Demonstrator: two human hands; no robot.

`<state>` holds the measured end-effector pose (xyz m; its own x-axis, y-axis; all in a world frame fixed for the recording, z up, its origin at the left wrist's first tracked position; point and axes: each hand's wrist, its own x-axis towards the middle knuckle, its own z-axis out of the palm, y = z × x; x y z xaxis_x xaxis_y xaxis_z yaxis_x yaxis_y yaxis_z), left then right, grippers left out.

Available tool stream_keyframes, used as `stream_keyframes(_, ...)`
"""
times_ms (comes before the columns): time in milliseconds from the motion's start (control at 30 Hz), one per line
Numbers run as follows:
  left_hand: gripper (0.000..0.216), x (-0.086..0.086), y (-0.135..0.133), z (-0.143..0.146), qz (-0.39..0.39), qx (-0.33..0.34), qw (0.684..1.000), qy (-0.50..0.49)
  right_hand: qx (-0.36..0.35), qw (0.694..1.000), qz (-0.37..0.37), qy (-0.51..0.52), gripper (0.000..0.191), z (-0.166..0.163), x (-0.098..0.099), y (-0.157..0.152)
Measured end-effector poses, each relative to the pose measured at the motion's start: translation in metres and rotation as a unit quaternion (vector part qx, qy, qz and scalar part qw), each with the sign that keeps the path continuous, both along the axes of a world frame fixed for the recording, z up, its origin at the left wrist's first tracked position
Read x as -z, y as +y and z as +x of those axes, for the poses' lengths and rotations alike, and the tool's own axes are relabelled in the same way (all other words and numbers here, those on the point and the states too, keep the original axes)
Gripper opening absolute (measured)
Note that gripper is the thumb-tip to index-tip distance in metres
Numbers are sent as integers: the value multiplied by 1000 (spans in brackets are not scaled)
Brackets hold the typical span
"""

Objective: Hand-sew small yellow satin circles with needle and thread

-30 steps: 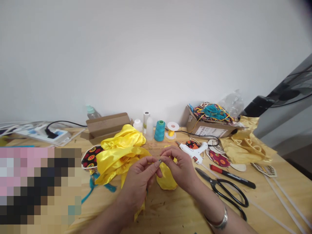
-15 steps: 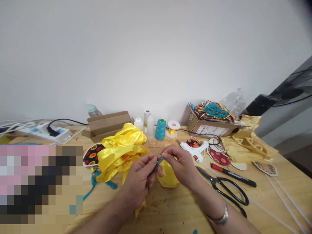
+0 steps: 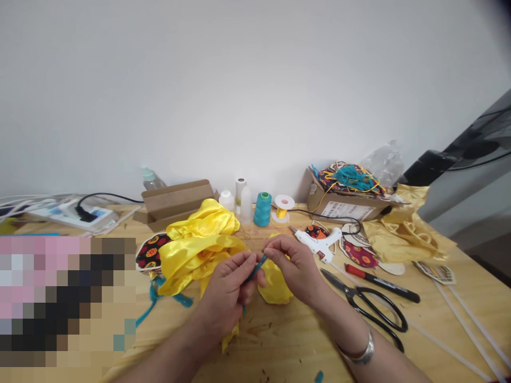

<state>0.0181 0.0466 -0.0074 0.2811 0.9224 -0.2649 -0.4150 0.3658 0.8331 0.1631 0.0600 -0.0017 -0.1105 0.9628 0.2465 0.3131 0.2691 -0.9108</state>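
Note:
Teal thread strands (image 3: 257,267) run between my two hands. My left hand (image 3: 229,282) is closed on them between thumb and fingers, and a short tail hangs below it. With thumb and forefinger my right hand (image 3: 290,263) pinches the upper end. Bright yellow satin fabric (image 3: 199,250) lies bunched behind and left of my left hand. Under my hands, a rounded yellow fabric piece (image 3: 275,284) rests on the wooden table (image 3: 287,340). A patterned dark red piece (image 3: 149,254) with teal cord (image 3: 154,300) sits left of the satin.
Scissors (image 3: 363,306), a marker (image 3: 383,283) and a white glue gun (image 3: 319,242) lie on the right. Behind stand a teal thread cone (image 3: 263,210), a yellow thread spool (image 3: 284,208), bottles (image 3: 246,207) and a filled cardboard box (image 3: 347,205). Gold fabric (image 3: 403,236) drapes at far right.
The teal strands between my hands look drawn closer together than before. Both hands stay in nearly the same place, and the view has shifted slightly.

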Motion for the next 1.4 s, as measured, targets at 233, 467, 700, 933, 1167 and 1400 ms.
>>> stream_keyframes(233, 21, 0, -1, 1, 21, 8, 999, 37, 1, 1000, -11, -6, 13, -1, -2, -1)
stream_keyframes(467, 22, -1, -1, 2, 7, -33, 998, 46, -3, 1000, -29, -5, 21, 0, -7, 0)
stream_keyframes(700, 20, -1, 0, 2, 17, -44, 998, 33, -17, 997, -73, -17, 15, 0, -9, -2)
stream_keyframes(933, 19, -2, 0, 4, 23, -43, 997, 53, 1, 997, -65, -30, 10, -2, -6, -2)
stream_keyframes(1167, 20, -1, -3, 4, 33, -40, 997, 60, 11, 997, -70, -31, 8, -3, -8, -1)
stream_keyframes(1400, 21, 2, -2, 3, 39, -16, 997, 59, 7, 997, -78, 4, 7, -2, -7, -1)
